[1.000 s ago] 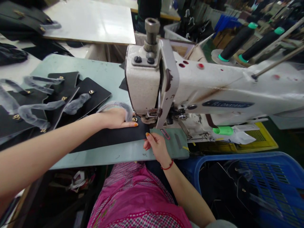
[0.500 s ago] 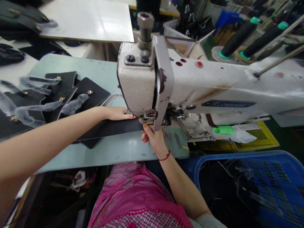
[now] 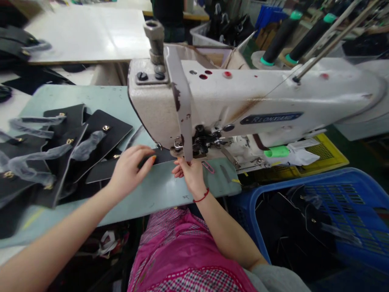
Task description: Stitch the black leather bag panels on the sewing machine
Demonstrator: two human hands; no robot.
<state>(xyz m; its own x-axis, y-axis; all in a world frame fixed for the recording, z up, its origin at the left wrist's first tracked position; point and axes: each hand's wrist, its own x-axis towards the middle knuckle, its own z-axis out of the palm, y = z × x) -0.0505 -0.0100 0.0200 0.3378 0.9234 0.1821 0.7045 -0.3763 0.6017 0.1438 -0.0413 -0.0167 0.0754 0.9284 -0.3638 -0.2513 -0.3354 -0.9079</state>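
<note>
Left hand: the left hand [image 3: 130, 170] lies on top of the flat black leather piece [image 3: 100, 172]. Its fingers are spread and a little bent. It presses down and does not grab, so the piece stays flat and does not slide.
Right hand: the right hand [image 3: 188, 172] sits just under the head of the big white sewing machine [image 3: 243, 97]. Its fingers are bunched at the near edge of the piece. I cannot tell if they pinch the edge or only touch it.
Black piece: it lies on the pale green table [image 3: 158, 190]. One end goes under the machine's head, where the needle is. The other end points to the left, so it lies between both hands.
Pile: more black pieces with gold studs and clear plastic wraps [image 3: 60, 150] lie spread out to the left, close to the left hand.
Basket: a blue plastic basket [image 3: 364, 219] stands low on the right, by the right arm, with dark pieces inside.
</note>
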